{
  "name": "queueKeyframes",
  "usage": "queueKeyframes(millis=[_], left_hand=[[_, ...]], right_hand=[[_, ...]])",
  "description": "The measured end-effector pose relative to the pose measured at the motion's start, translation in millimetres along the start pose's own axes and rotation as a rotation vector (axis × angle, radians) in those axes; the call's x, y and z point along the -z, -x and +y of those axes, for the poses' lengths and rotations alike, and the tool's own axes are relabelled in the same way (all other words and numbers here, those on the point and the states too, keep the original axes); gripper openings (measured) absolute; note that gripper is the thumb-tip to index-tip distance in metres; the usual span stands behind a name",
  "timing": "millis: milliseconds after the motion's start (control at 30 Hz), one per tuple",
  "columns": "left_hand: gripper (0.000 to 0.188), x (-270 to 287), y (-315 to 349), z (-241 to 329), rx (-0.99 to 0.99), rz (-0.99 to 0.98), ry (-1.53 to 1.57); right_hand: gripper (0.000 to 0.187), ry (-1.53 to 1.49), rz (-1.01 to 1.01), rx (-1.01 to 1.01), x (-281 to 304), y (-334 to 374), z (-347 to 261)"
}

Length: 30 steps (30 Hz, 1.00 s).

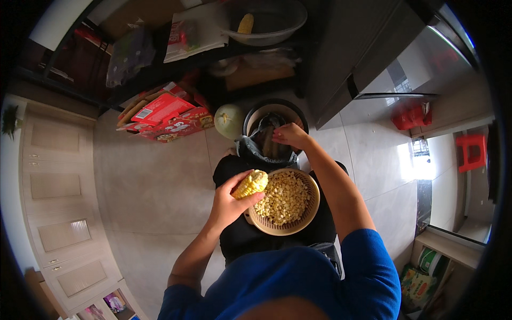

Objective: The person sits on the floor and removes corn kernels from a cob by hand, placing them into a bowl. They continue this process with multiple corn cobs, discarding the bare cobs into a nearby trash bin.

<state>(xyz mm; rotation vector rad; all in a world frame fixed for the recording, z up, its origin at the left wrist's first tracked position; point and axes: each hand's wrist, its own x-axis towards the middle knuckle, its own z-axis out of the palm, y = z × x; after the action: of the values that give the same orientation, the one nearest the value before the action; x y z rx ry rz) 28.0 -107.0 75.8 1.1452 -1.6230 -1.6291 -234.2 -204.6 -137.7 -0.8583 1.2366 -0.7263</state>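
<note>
My left hand is wrapped round a yellow ear of corn, tilted over the left rim of a beige colander. The colander rests on my lap and holds a heap of loose corn kernels. Farther out, my right hand reaches over a round bin lined with a dark plastic bag. Its fingers are curled together, and I cannot make out what is in them, if anything. Something brownish lies inside the bag, too dim to name.
A pale green round melon sits on the floor left of the bin, beside red cardboard boxes. On the dark shelf behind, a clear bowl contains another corn ear. A dark cabinet stands at the far right.
</note>
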Motion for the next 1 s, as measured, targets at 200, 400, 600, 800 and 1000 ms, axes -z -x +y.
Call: queueKeyframes(millis=[200, 400, 600, 800, 1000], left_hand=[[0.052, 7.3, -2.0, 2.6, 0.082, 0.008, 0.040], [0.051, 4.0, -5.6, -0.7, 0.044, -0.007, 0.045], [0.052, 7.9, -1.4, 1.4, 0.073, -0.012, 0.027], [0.050, -2.0, -7.0, 6.6, 0.009, -0.014, 0.020], [0.053, -3.0, -4.2, 21.0, -0.069, 0.025, -0.070]], right_hand=[[0.035, -0.720, -0.256, 0.021, -17.1, 94.3, -81.8], [0.031, -0.500, -0.239, 0.150, -27.3, 115.2, -105.7], [0.027, -0.360, -0.138, 0.174, -42.4, 130.0, -121.1], [0.021, 1.045, 0.380, 0.652, -31.3, 55.6, -19.0], [0.011, 0.664, 0.348, 0.497, -49.0, 76.4, -46.3]])
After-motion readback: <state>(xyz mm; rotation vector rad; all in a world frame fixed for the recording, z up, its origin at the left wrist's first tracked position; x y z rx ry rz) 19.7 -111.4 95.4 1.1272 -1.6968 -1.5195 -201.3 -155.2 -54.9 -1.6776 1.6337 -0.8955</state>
